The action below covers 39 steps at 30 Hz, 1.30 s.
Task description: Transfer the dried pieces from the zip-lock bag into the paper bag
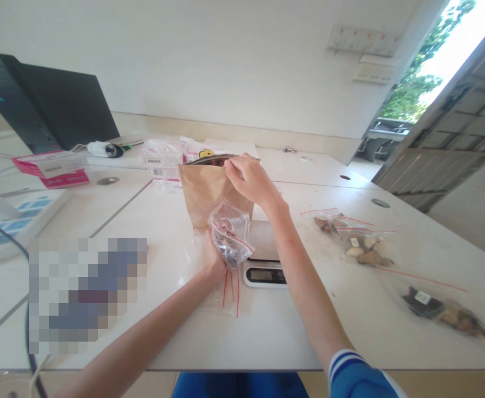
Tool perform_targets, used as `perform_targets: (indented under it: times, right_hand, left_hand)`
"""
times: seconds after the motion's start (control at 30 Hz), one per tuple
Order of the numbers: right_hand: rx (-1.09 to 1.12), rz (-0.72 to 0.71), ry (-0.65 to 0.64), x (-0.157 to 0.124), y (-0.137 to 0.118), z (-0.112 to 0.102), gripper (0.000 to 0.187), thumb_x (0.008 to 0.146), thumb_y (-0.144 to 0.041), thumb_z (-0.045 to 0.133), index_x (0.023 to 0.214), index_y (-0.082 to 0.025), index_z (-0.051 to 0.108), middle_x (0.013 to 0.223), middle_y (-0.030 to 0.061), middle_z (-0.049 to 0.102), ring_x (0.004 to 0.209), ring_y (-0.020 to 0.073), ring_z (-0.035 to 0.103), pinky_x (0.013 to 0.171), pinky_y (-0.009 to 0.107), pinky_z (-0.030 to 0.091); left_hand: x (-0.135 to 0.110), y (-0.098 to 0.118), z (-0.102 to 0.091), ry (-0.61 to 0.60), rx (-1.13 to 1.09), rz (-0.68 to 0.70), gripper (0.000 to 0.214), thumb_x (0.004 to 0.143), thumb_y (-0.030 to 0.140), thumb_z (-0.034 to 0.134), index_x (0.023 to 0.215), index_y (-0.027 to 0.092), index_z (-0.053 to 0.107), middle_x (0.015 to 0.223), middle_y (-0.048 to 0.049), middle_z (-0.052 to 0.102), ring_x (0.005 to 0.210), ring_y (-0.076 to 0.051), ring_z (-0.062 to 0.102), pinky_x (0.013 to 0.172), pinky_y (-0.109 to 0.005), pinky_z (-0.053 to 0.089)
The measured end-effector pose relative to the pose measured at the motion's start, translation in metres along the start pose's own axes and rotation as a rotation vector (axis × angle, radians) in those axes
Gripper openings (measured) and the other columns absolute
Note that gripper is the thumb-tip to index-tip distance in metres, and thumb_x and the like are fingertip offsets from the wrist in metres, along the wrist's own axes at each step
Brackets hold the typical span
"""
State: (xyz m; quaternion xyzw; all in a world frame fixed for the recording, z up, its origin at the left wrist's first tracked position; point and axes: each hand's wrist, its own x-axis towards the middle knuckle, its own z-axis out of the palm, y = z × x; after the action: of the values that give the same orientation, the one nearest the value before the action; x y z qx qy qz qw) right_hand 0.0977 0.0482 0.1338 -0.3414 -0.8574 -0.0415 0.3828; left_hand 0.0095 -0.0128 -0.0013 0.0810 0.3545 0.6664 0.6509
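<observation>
My left hand [212, 255] grips a small clear zip bag [230, 232] with dark pieces inside, held upright just above the left edge of a digital kitchen scale [264, 264]. My right hand [248, 177] is at the open mouth of a brown paper bag [203, 190] that stands behind the scale, fingers on its top rim. Several empty clear zip bags with red strips [228, 290] lie flat on the table under my left wrist.
Filled zip bags of brownish pieces [356, 240] and another [447, 312] lie to the right on the white table [309, 331]. A pink box [54, 168], a dark monitor [60, 105] and plastic packets [163, 155] sit at the back left. An open door is at right.
</observation>
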Motion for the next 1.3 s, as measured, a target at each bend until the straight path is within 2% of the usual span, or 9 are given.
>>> perform_targets:
  times: [0.13, 0.33, 0.5, 0.57, 0.67, 0.87, 1.0, 1.1, 1.3]
  right_hand:
    - [0.001, -0.004, 0.005, 0.0, 0.0, 0.0, 0.03, 0.097, -0.022, 0.036, 0.073, -0.02, 0.052, 0.077, 0.0052, 0.062, 0.087, 0.0196, 0.055, 0.087, 0.032, 0.041]
    - [0.043, -0.079, 0.088, 0.001, -0.001, -0.001, 0.019, 0.096, -0.021, 0.041, 0.091, -0.019, 0.059, 0.1, 0.0064, 0.066, 0.101, 0.0202, 0.054, 0.095, 0.034, 0.038]
    - [0.125, -0.032, 0.107, -0.003, -0.016, -0.018, 0.022, 0.096, -0.02, 0.038, 0.098, -0.022, 0.059, 0.105, 0.0052, 0.063, 0.102, 0.0191, 0.054, 0.092, 0.034, 0.04]
    - [0.198, 0.019, -0.014, -0.007, -0.025, -0.03, 0.023, 0.095, -0.018, 0.037, 0.098, -0.02, 0.06, 0.099, 0.0047, 0.064, 0.093, 0.0171, 0.057, 0.083, 0.031, 0.043]
    - [0.263, 0.115, -0.315, -0.014, -0.037, -0.046, 0.022, 0.091, -0.017, 0.041, 0.095, -0.018, 0.063, 0.09, 0.0035, 0.066, 0.08, 0.0145, 0.059, 0.071, 0.026, 0.044]
    - [0.227, 0.216, -0.885, -0.018, -0.04, -0.049, 0.027, 0.08, -0.007, 0.047, 0.092, -0.015, 0.07, 0.099, 0.0058, 0.072, 0.086, 0.0149, 0.063, 0.07, 0.022, 0.044]
    - [0.17, 0.183, -1.012, -0.016, -0.035, -0.032, 0.028, 0.078, -0.008, 0.049, 0.096, -0.015, 0.07, 0.103, 0.0047, 0.071, 0.087, 0.0151, 0.063, 0.067, 0.022, 0.042]
    - [0.152, 0.149, -1.102, -0.016, -0.035, -0.021, 0.02, 0.077, -0.011, 0.05, 0.087, -0.014, 0.067, 0.089, 0.0031, 0.07, 0.075, 0.0129, 0.059, 0.058, 0.021, 0.038]
    - [0.001, 0.164, -1.146, -0.013, -0.044, -0.013, 0.008, 0.074, -0.01, 0.051, 0.072, -0.015, 0.057, 0.074, 0.0018, 0.061, 0.063, 0.0115, 0.05, 0.051, 0.023, 0.033]
  left_hand:
    - [0.0, 0.0, 0.0, 0.005, 0.001, 0.006, 0.029, 0.08, 0.045, 0.054, 0.065, 0.02, 0.056, 0.05, 0.0028, 0.054, 0.043, -0.013, 0.053, 0.047, -0.025, 0.044]
    - [0.001, 0.0, -0.001, 0.006, 0.004, 0.003, 0.024, 0.084, 0.035, 0.047, 0.069, 0.02, 0.057, 0.053, 0.0022, 0.055, 0.047, -0.013, 0.053, 0.051, -0.026, 0.046]
    - [-0.001, 0.0, 0.0, 0.005, 0.011, 0.005, 0.022, 0.084, 0.034, 0.046, 0.072, 0.019, 0.058, 0.053, 0.0029, 0.053, 0.049, -0.013, 0.052, 0.053, -0.025, 0.046]
    - [-0.002, 0.001, 0.001, 0.014, 0.014, 0.003, 0.025, 0.085, 0.034, 0.044, 0.072, 0.019, 0.058, 0.053, 0.0029, 0.053, 0.049, -0.013, 0.051, 0.054, -0.025, 0.045]
    - [-0.003, 0.002, 0.002, 0.016, 0.005, 0.001, 0.026, 0.086, 0.032, 0.042, 0.071, 0.019, 0.058, 0.054, 0.0031, 0.053, 0.048, -0.012, 0.051, 0.055, -0.025, 0.046]
    - [-0.003, 0.003, 0.003, -0.001, -0.011, -0.002, 0.03, 0.087, 0.035, 0.041, 0.066, 0.019, 0.055, 0.054, 0.0039, 0.052, 0.047, -0.012, 0.051, 0.054, -0.025, 0.044]
    - [-0.003, 0.004, 0.004, 0.007, -0.026, 0.031, 0.029, 0.087, 0.032, 0.041, 0.065, 0.018, 0.054, 0.053, 0.004, 0.052, 0.048, -0.011, 0.05, 0.053, -0.023, 0.042]
    - [-0.003, 0.004, 0.006, 0.012, -0.043, 0.065, 0.028, 0.086, 0.029, 0.041, 0.067, 0.017, 0.057, 0.056, 0.0023, 0.056, 0.054, -0.012, 0.054, 0.056, -0.023, 0.043]
    - [-0.001, 0.001, 0.004, 0.01, -0.05, 0.071, 0.025, 0.085, 0.03, 0.046, 0.068, 0.017, 0.058, 0.059, 0.0013, 0.058, 0.053, -0.012, 0.055, 0.054, -0.022, 0.043]
